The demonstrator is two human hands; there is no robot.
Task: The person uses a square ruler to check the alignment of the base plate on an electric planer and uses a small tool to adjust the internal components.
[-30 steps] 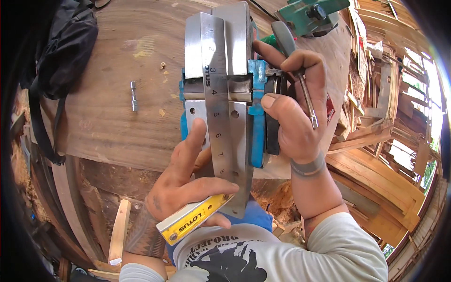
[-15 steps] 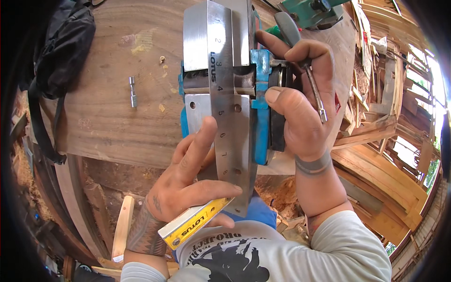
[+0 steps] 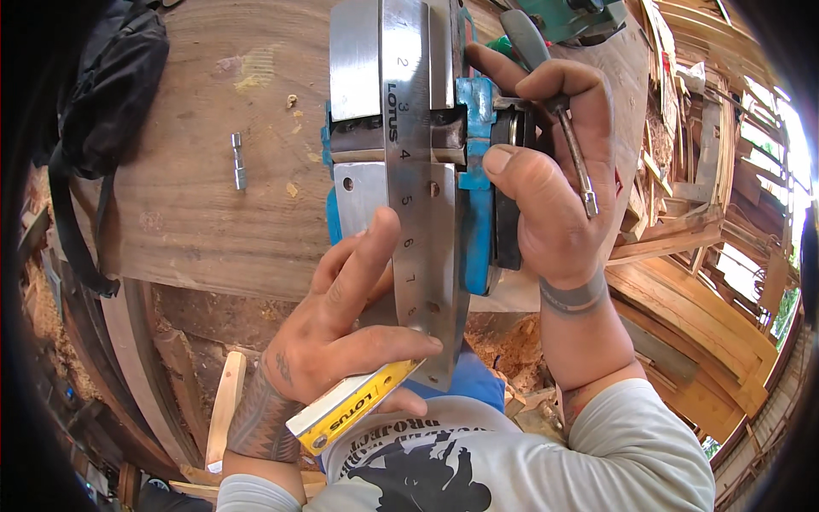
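Observation:
An electric hand planer (image 3: 476, 243) with a blue body lies sole up before me. Along its metal sole rests the steel blade (image 3: 408, 179) of a try square, crossing the cutter gap. My left hand (image 3: 320, 333) is closed on the square's yellow-edged stock (image 3: 354, 410), its index finger stretched along the blade. Against the planer's right side is my right hand (image 3: 559, 183), thumb on the blue housing beside the cutter drum. Its curled fingers also hold a grey-handled driver (image 3: 575, 154), metal tip pointing toward me.
A small metal socket (image 3: 238, 160) lies on the wooden table (image 3: 196, 230), left of the planer. A black bag (image 3: 111, 94) with a strap covers the table's left end. Beyond my right hand sits a green power tool (image 3: 572, 17). Stacked timber (image 3: 691, 333) fills the right side.
The planer has tipped slightly, its far end rising a little. The square's blade has shifted slightly right across the sole. Both hands keep their holds.

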